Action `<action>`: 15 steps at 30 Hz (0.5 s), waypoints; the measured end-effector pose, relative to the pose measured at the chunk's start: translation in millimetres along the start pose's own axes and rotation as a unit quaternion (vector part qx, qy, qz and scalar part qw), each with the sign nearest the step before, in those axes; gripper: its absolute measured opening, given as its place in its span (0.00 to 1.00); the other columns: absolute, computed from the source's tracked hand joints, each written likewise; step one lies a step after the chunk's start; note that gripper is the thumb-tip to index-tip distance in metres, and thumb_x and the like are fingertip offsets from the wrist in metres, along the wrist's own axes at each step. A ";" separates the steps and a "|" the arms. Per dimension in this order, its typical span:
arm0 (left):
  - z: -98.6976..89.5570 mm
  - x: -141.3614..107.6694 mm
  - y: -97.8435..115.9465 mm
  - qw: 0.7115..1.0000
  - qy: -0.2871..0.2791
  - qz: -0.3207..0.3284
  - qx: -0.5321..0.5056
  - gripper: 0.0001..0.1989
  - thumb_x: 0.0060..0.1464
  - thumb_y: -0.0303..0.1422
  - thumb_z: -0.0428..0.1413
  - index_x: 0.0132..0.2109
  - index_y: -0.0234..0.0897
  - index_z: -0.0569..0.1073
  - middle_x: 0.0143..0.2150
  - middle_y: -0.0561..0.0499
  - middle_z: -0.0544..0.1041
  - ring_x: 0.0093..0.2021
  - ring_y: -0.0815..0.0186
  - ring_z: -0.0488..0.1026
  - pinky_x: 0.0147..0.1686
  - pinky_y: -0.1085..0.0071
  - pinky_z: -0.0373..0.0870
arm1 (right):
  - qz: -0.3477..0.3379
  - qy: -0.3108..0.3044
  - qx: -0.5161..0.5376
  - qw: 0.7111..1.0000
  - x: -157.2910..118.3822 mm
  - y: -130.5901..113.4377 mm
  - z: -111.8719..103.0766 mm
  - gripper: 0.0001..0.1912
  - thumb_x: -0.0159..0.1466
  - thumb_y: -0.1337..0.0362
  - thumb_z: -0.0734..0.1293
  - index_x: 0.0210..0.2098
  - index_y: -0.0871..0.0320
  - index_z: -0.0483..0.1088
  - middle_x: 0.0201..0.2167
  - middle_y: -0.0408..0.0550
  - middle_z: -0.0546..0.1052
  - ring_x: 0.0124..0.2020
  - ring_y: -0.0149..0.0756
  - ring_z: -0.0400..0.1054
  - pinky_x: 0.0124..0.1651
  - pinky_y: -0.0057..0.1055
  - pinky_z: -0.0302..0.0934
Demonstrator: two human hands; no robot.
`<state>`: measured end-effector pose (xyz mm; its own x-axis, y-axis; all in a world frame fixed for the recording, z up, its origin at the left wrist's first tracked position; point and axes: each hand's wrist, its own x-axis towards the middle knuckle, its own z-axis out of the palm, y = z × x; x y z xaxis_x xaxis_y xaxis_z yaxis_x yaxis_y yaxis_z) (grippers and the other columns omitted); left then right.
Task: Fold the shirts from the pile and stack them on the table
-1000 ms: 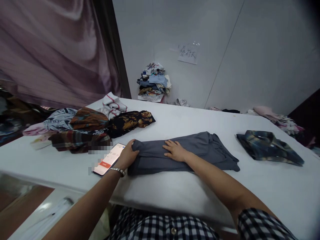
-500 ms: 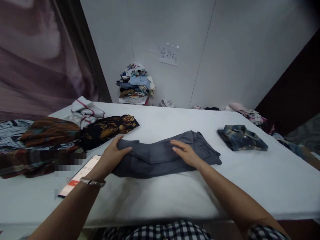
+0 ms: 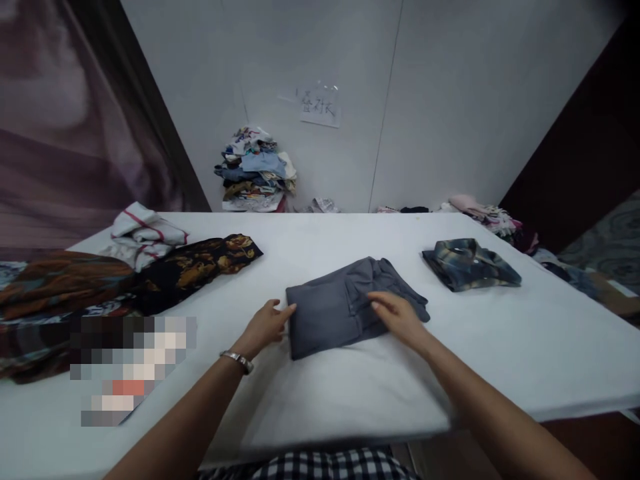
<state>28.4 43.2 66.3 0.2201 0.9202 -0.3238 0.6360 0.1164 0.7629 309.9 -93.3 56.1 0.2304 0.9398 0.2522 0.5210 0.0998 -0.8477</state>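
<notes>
A dark grey garment point(image 3: 325, 317) lies folded on the white table point(image 3: 300, 400), its left part smooth and its right part wrinkled. My left hand point(image 3: 266, 327) is at the garment's left edge, fingers apart, thumb at the fold. On the wrinkled right part rests my right hand point(image 3: 397, 317), fingers somewhat spread and touching the cloth. Whether either hand pinches any fabric does not show. Farther right sits a folded plaid shirt point(image 3: 473, 265) with its collar up.
Loose clothes fill the left side: a black and gold garment point(image 3: 200, 270), an orange-brown one point(image 3: 70, 280) and a white one point(image 3: 145, 230). A partly pixelated phone point(image 3: 150, 373) lies nearer. Behind the table stand a clothes pile point(image 3: 257, 170) and pink clothes point(image 3: 480, 208).
The grey garment's left part has been folded over to the right, making it shorter. My left hand has moved right with its edge. The view has shifted slightly.
</notes>
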 end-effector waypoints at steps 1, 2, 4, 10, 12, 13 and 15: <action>3.9 0.3 -0.3 0.999 -0.024 -0.017 -0.020 0.39 0.49 0.53 0.54 0.60 0.29 0.60 0.41 0.39 0.76 0.31 0.60 0.75 0.26 0.68 0.72 | -0.035 -0.046 -0.027 0.998 -2.0 -7.6 12.9 0.20 0.63 0.56 0.62 0.50 0.57 0.72 0.52 0.53 0.74 0.54 0.44 0.67 0.59 0.44 0.57; 8.7 0.6 2.6 0.999 -0.033 -0.018 -0.032 0.37 0.48 0.51 0.56 0.58 0.30 0.63 0.39 0.40 0.77 0.31 0.60 0.76 0.25 0.68 0.72 | -0.063 -0.097 -0.058 0.992 -3.0 -15.5 25.8 0.23 0.63 0.56 0.62 0.55 0.57 0.69 0.57 0.54 0.70 0.58 0.45 0.63 0.61 0.46 0.54; 18.3 0.9 14.5 0.999 -0.020 0.001 -0.040 0.29 0.46 0.44 0.60 0.52 0.31 0.68 0.39 0.41 0.78 0.32 0.60 0.76 0.27 0.69 0.72 | -0.084 -0.190 -0.123 0.970 -1.8 -30.4 47.6 0.29 0.63 0.55 0.63 0.61 0.59 0.62 0.63 0.57 0.62 0.64 0.49 0.54 0.64 0.50 0.47; 5.0 -8.8 25.5 0.992 0.079 0.063 -0.075 0.22 0.49 0.29 0.57 0.54 0.35 0.67 0.48 0.43 0.77 0.42 0.63 0.77 0.36 0.73 0.72 | -0.115 -0.230 -0.132 0.957 7.3 -58.1 68.3 0.33 0.66 0.52 0.61 0.65 0.61 0.55 0.65 0.58 0.57 0.67 0.48 0.48 0.67 0.50 0.41; -10.7 -12.1 8.2 0.989 0.108 0.052 -0.086 0.24 0.49 0.29 0.57 0.55 0.36 0.66 0.46 0.44 0.78 0.38 0.63 0.77 0.32 0.72 0.73 | -0.115 -0.252 -0.068 0.959 5.2 -60.3 75.5 0.33 0.65 0.52 0.61 0.65 0.61 0.55 0.64 0.55 0.59 0.66 0.43 0.51 0.66 0.43 0.45; -17.8 -12.9 -1.8 0.989 0.115 0.034 -0.083 0.24 0.48 0.29 0.58 0.54 0.35 0.66 0.44 0.43 0.78 0.36 0.62 0.77 0.30 0.72 0.73 | -0.102 -0.273 -0.042 0.956 3.6 -60.1 80.6 0.33 0.64 0.52 0.62 0.64 0.61 0.57 0.64 0.56 0.60 0.65 0.43 0.53 0.66 0.41 0.47; -27.4 -14.0 -16.7 0.990 0.116 -0.011 -0.081 0.24 0.47 0.28 0.59 0.53 0.33 0.67 0.43 0.42 0.78 0.34 0.62 0.77 0.29 0.72 0.72 | -0.061 -0.304 0.003 0.951 1.4 -59.0 90.3 0.32 0.62 0.54 0.65 0.63 0.61 0.60 0.62 0.55 0.63 0.63 0.44 0.57 0.64 0.40 0.51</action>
<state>-5.6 38.6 73.5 0.0195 0.9756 -0.2186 0.5085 0.1785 0.8424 205.3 -68.3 64.4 -0.3508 0.9359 0.0333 0.5083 0.2202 -0.8326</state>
